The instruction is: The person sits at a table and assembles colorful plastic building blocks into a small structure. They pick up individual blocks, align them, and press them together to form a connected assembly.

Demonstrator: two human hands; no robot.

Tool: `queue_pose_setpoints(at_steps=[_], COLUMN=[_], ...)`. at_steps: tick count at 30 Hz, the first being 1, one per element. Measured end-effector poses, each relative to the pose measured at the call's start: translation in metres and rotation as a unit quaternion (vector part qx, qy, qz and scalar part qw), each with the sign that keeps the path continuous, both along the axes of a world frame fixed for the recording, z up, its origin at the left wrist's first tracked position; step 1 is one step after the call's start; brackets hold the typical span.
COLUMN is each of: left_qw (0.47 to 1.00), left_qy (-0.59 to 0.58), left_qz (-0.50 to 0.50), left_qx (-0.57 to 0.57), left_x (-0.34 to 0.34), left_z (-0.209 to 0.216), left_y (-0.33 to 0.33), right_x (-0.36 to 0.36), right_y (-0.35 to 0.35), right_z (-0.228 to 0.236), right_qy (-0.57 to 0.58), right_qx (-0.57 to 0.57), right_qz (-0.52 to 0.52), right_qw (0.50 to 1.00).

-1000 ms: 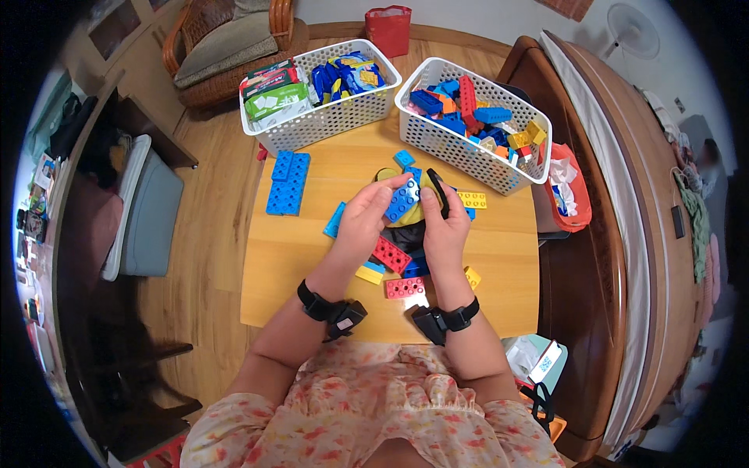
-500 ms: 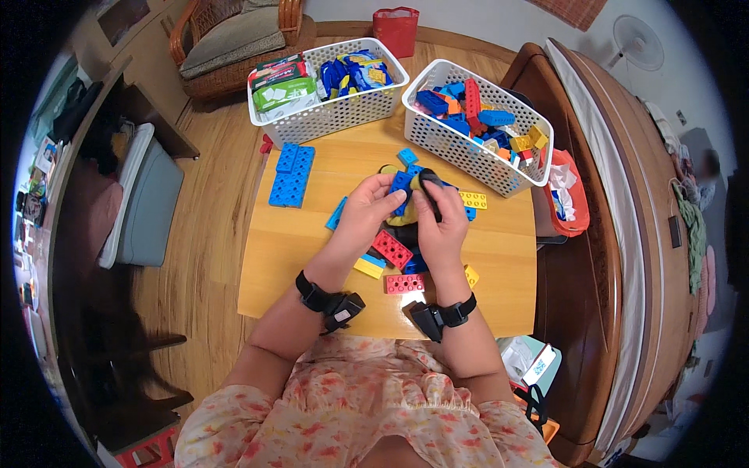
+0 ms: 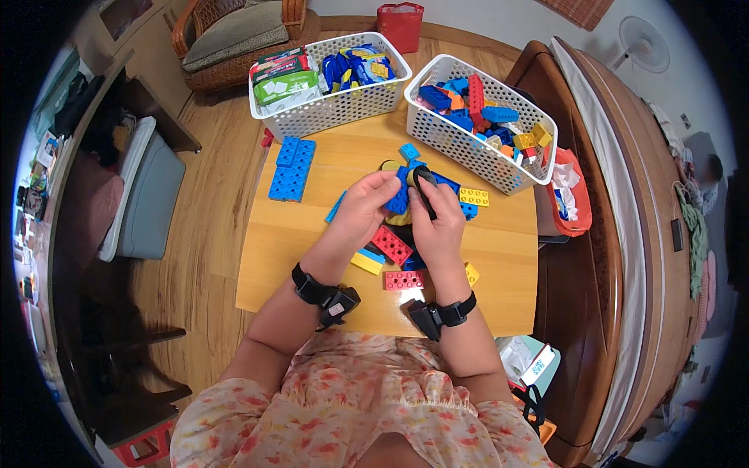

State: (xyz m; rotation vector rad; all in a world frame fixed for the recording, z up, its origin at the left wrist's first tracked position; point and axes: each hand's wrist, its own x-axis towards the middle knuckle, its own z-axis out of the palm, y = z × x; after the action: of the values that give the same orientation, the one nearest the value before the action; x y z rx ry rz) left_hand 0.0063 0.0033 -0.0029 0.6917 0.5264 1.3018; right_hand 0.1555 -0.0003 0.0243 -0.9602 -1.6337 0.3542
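The left hand [image 3: 365, 207] is pinching a blue block [image 3: 399, 200], thumb and fingers clamped on it above the middle of the wooden table [image 3: 312, 242]; the right hand [image 3: 439, 221] is closing its fingers on a black-and-yellow cloth [image 3: 422, 181], holding it right up beside the block; whether cloth and block are touching, I'm not able to tell; below, a red block [image 3: 392, 245] is lying near a pinkish block [image 3: 404, 281]; a yellow block [image 3: 474, 196] is sitting to the right; over left, a blue slab [image 3: 292, 173] is resting near a white basket [image 3: 343, 105].
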Motion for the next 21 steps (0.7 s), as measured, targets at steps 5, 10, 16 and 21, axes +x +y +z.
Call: queue_pose_setpoints(at_steps=[5,10,16,21], left_qw=[1.000,0.997,0.999,0.999], left_qy=[-0.016,0.038,-0.008,-0.001], left_qz=[-0.019,0.052,-0.004,-0.011], left_qx=[-0.010,0.033,0.037,0.050], left_x=[0.001,0.007,0.006,0.001], left_z=[0.006,0.009,0.015,0.014], left_y=[-0.001,-0.003,-0.003,-0.003], right_x=[0.002,0.002,0.004,0.004], right_y=[-0.003,0.000,0.003,0.004], right_z=[0.002,-0.001,-0.005,-0.005], right_qy=[-0.003,0.023,0.049,0.021], right_qx=[-0.020,-0.030,-0.035,-0.026], right_qz=[0.009,0.021,0.043,0.044], right_qw=[1.000,0.999,0.997,0.998])
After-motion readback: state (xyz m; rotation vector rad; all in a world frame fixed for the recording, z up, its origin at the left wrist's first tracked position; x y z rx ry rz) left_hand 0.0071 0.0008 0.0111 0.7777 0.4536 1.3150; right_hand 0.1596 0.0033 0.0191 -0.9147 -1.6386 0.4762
